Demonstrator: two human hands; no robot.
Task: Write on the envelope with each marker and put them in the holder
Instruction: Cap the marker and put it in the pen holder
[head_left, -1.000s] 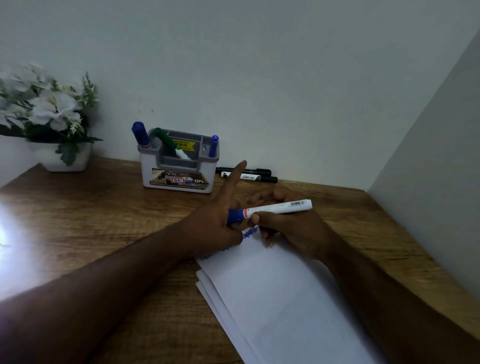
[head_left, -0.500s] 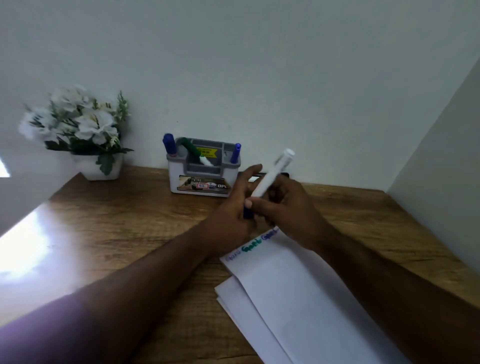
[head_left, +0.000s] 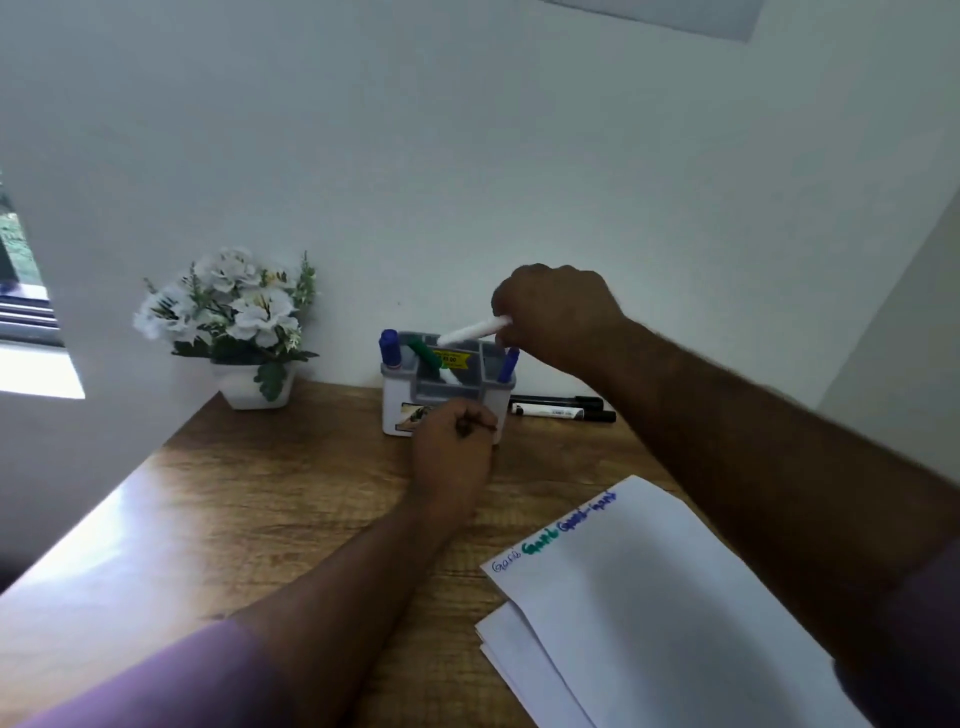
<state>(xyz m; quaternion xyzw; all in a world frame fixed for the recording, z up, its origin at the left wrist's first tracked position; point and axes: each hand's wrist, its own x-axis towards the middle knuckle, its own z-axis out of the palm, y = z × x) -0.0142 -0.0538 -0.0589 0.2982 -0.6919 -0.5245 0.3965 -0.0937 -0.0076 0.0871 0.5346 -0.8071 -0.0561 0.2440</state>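
A: Now, head view, single entry. Where was the right hand (head_left: 558, 312)?

B: Raised over the holder (head_left: 448, 387), fingers (head_left: 503, 321) curled around one end of a white-barrelled marker (head_left: 474, 330). The marker lay tilted, its free end pointing left and down over the holder's middle compartments. Whether it touched the holder could not be told.

A: And the left hand (head_left: 453, 454)?

B: On the table (head_left: 249, 493) just in front of the holder, fingers curled into a loose fist against its front face. Something dark showed between them; too small to identify.

A: Holder contents?

B: A blue-capped marker (head_left: 388, 347) upright in the left compartment, a green marker (head_left: 425, 354) leaning in the middle, a blue pen (head_left: 508, 364) in the right one.

A: Envelope?

B: The envelope (head_left: 649, 613) lay at lower right on top of other white sheets, with blue and green writing (head_left: 558, 532) along its upper-left edge. Two black markers (head_left: 563, 407) lay on the table just right of the holder, by the wall. A white flower pot (head_left: 254, 387) stood at the back left.
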